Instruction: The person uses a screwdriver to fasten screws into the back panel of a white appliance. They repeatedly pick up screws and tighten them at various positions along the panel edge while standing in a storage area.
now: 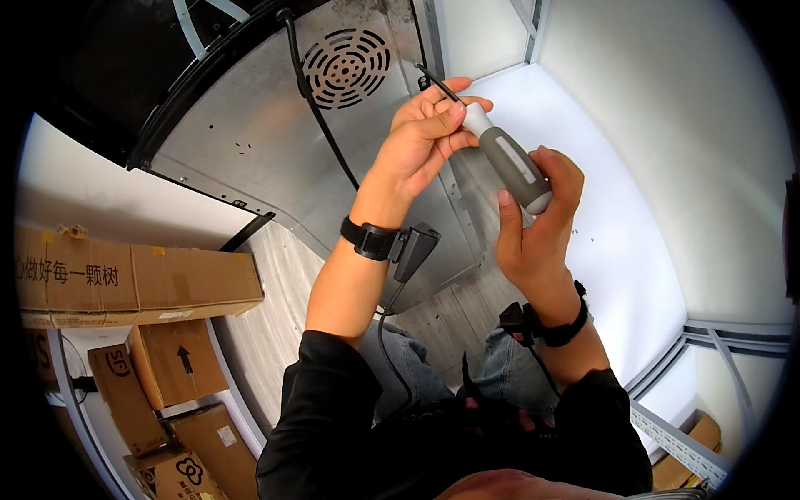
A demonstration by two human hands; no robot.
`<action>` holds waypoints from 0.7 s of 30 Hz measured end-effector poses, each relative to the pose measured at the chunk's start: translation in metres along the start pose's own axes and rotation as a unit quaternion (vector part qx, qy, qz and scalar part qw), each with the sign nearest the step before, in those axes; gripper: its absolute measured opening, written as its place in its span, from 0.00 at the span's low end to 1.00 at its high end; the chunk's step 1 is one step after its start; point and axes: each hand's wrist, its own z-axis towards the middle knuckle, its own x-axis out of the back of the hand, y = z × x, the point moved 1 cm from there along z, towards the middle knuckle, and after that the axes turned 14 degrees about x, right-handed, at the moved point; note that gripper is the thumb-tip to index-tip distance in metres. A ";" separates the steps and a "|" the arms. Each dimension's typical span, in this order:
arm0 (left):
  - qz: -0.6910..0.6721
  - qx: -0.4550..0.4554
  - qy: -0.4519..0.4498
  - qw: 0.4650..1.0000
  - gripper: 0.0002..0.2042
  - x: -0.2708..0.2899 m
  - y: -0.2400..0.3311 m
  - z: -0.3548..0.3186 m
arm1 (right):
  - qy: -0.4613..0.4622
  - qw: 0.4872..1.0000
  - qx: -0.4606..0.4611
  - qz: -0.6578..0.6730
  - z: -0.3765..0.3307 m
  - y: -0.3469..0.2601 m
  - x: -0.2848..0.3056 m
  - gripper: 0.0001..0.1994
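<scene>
A screwdriver (510, 162) with a thick grey handle, a pale collar and a thin dark shaft is held up before me, its tip toward the upper left. My left hand (429, 133) pinches it by the collar, thumb on top, the other fingers partly spread behind. At the butt end, my right hand (546, 212) curls round the handle with the thumb on the near side. Beyond and below the hands, a large metal panel (250, 150) of an appliance shows a round vent (346, 68) of slots. The shaft tip overlaps the panel's right edge; whether it touches cannot be seen.
A black cable (307, 92) runs down the panel. On the right lies a white shelf board (617, 192) on a grey metal frame. Several cardboard boxes (196, 282) fill the left side. Wood-look floor (279, 292) shows below. Wrist devices trail cables.
</scene>
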 end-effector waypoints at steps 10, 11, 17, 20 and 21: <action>0.000 0.005 -0.029 1.000 0.21 -0.005 -0.004 -0.004 | -0.040 0.999 -0.025 0.003 0.000 -0.003 0.004 0.20; -0.008 0.002 -0.023 1.000 0.20 -0.007 -0.005 -0.003 | -0.035 0.999 -0.012 -0.003 -0.002 -0.002 0.003 0.20; -0.048 0.060 -0.048 0.996 0.20 -0.014 -0.004 -0.008 | -0.175 0.954 -0.237 0.052 -0.001 -0.005 0.011 0.22; -0.020 0.036 0.001 0.999 0.20 -0.009 -0.008 -0.005 | -0.170 0.967 -0.185 0.045 -0.001 -0.005 0.011 0.21; -0.008 0.033 0.016 0.999 0.20 -0.007 -0.009 -0.004 | -0.131 0.981 -0.137 0.037 0.001 -0.005 0.011 0.20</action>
